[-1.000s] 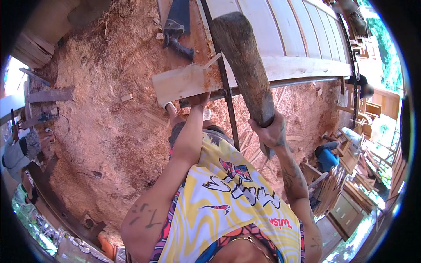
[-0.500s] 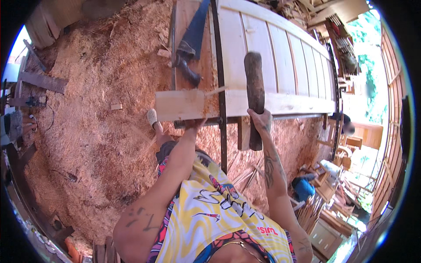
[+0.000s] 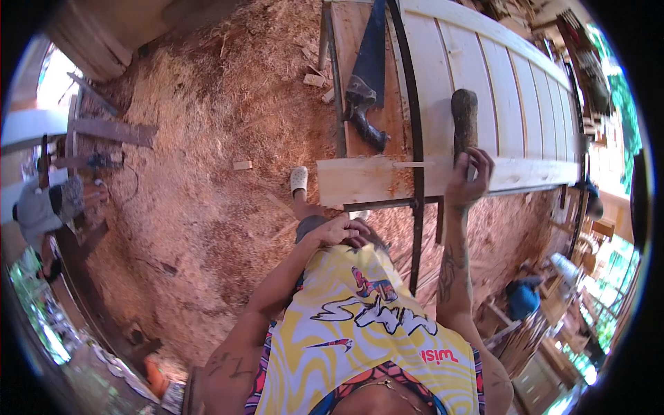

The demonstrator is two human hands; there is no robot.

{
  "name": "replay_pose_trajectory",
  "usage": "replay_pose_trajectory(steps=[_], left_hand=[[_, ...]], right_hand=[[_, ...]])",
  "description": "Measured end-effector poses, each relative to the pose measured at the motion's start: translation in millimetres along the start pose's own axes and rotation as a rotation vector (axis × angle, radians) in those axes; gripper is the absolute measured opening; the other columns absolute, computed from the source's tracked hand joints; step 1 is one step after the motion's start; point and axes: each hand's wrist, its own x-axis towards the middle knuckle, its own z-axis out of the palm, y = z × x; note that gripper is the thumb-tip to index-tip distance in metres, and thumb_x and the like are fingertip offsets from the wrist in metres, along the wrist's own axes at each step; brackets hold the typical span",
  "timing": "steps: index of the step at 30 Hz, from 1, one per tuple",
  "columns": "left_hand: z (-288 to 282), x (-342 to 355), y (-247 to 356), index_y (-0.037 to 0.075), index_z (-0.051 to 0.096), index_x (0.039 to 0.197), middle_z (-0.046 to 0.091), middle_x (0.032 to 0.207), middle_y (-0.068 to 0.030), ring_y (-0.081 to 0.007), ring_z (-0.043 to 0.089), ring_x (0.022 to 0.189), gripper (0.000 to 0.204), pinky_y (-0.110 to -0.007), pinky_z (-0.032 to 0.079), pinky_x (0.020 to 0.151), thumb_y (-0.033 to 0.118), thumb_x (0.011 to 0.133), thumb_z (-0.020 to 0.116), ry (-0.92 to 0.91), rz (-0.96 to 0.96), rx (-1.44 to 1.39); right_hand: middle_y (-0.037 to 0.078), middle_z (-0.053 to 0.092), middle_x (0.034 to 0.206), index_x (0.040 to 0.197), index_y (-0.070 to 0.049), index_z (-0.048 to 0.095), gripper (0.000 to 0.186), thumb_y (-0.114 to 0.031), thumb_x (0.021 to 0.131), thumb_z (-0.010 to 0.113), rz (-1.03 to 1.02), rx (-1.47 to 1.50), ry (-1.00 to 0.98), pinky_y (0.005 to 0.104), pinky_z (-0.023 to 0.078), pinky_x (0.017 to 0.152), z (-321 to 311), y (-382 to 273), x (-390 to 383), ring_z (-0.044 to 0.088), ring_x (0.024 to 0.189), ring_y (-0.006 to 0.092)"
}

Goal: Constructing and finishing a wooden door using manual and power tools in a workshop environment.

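Observation:
My right hand (image 3: 470,176) is at the lower end of a dark, rough wooden mallet (image 3: 464,114) lying on a pale slatted panel (image 3: 496,86), its bent fingers loose and apart against the wood. My left hand (image 3: 346,230) is curled at my waist by my shorts; whatever its fingers hold, if anything, is hidden. A handsaw (image 3: 366,72) lies on a reddish board (image 3: 344,38) left of the panel. A short pale board (image 3: 356,181) crosses below the saw, beside a dark metal bar (image 3: 413,97) that runs over the work.
The floor (image 3: 207,138) has wood shavings, offcuts and a cable. At the left a person (image 3: 48,204) is beside a low timber frame (image 3: 114,131). At the right are people, one in blue (image 3: 522,301), and stacked wooden furniture parts (image 3: 553,353).
The mallet, raised over the work a second ago, now lies on the panel, my right hand's grip loosened. My left hand has left the short board and moved down to my waist.

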Motion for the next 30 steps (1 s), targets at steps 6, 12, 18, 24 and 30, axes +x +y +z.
replay_pose_trajectory(steps=[6,12,18,24,30], left_hand=[[-48.0,-60.4,80.9,-0.002,0.055,0.132,0.059,0.133,-0.0113,-0.0222,0.063,0.116,0.034,-0.035,0.051,0.098,0.014,0.102,0.056,0.060,0.126,0.190],[-99.7,-108.9,98.1,-0.003,0.059,0.125,0.064,0.124,-0.0148,-0.0228,0.067,0.106,0.056,-0.036,0.054,0.092,0.047,0.105,0.044,0.208,0.048,0.094],[-123.2,-127.0,26.4,-0.005,0.066,0.109,0.072,0.077,-0.0150,-0.0232,0.071,0.068,0.053,-0.036,0.058,0.067,0.041,0.106,0.042,0.380,0.175,-0.017],[-125.5,-126.6,35.7,-0.005,0.063,0.119,0.074,0.090,-0.0127,-0.0199,0.072,0.082,0.029,-0.034,0.059,0.072,0.017,0.102,0.054,0.574,0.346,0.136],[-110.5,-110.0,73.7,0.005,0.053,0.138,0.060,0.131,-0.0191,-0.0275,0.066,0.110,0.039,-0.037,0.052,0.094,0.009,0.100,0.049,0.651,0.668,0.391]], right_hand=[[0.018,0.065,0.102,0.105,0.001,0.065,0.024,-0.013,0.085,0.070,0.021,0.000,-0.683,0.0385,0.052,0.081,124.0,-57.2,-49.7,0.065,0.092,0.0333],[0.023,0.059,0.115,0.117,0.000,0.060,0.058,-0.038,0.076,0.076,-0.134,-0.525,-0.693,0.0511,0.049,0.090,176.0,-13.2,-61.6,0.060,0.105,0.0422],[0.022,0.065,0.096,0.111,0.001,0.060,0.052,-0.036,0.077,0.072,0.175,-0.284,-0.982,0.0510,0.052,0.083,160.9,-67.2,-39.6,0.065,0.102,0.0443],[0.020,0.063,0.084,0.094,-0.004,0.060,0.031,-0.014,0.069,0.074,-0.290,0.020,-0.476,0.0478,0.051,0.065,96.1,-58.9,-125.2,0.064,0.077,0.0426],[0.012,0.063,0.088,0.095,-0.006,0.061,0.030,-0.011,0.067,0.072,0.018,-0.205,-0.634,0.0439,0.052,0.062,-23.9,-72.6,-242.1,0.064,0.070,0.0358]])
